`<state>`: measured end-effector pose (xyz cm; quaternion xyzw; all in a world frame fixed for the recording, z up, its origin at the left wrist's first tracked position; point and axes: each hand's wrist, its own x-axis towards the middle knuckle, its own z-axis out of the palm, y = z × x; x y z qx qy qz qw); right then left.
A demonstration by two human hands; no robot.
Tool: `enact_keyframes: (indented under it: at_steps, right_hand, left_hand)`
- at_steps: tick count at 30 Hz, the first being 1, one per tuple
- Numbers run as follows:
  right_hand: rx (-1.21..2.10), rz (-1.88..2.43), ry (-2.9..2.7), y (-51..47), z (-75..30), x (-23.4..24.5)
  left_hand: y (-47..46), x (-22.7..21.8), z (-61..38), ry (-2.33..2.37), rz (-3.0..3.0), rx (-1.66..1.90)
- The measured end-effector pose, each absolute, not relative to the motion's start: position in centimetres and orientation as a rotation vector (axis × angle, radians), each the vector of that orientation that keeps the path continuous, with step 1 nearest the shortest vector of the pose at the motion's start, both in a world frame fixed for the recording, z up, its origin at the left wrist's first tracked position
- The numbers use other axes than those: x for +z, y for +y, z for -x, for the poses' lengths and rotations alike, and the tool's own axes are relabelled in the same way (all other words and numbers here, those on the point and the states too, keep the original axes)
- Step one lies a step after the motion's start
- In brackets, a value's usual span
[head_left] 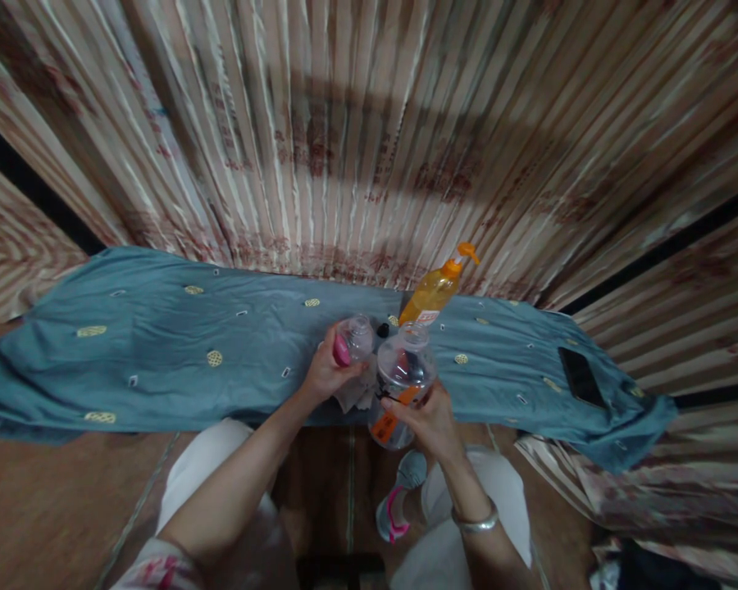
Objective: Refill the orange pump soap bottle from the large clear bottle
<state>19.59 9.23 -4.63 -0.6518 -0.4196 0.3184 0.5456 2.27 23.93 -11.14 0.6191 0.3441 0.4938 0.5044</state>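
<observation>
My left hand [332,369] is closed around a small clear bottle [362,334] without a cap on its neck. A glossy pink piece [342,351] shows at my fingers against that bottle; whether it is a cap or part of the bottle I cannot tell. My right hand [427,414] grips a larger clear plastic bottle [399,369] with an orange and black label, its open neck tilted up and away from me. Both bottles are close side by side above the cloth's front edge. Below my left hand is a crumpled pale tissue or rag [357,392].
A blue-green patterned cloth [166,352] covers the narrow table. Behind my hands stands an orange pump bottle [434,291], and a small black cap-like thing [384,330] lies near it. A dark phone [581,377] rests at the right. Striped curtains [344,147] hang behind.
</observation>
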Motion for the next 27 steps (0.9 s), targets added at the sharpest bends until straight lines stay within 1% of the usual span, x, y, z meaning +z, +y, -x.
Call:
enact_keyframes:
  at_steps: [11,22,27]
  right_hand:
    - [0.630,1.789,-1.253,10.4,-22.7,-1.8]
    - [0.528,1.940,-1.519,10.8,-24.5,0.3]
    - [0.484,2.049,-1.586,10.9,-24.8,0.7]
  left_hand:
    - [22.9,-9.1,-2.2,0.783,-1.509,1.114]
    - [22.6,-9.1,-2.1,0.853,-1.562,1.016]
    - [22.6,-9.2,-2.2,0.834,-1.586,1.032]
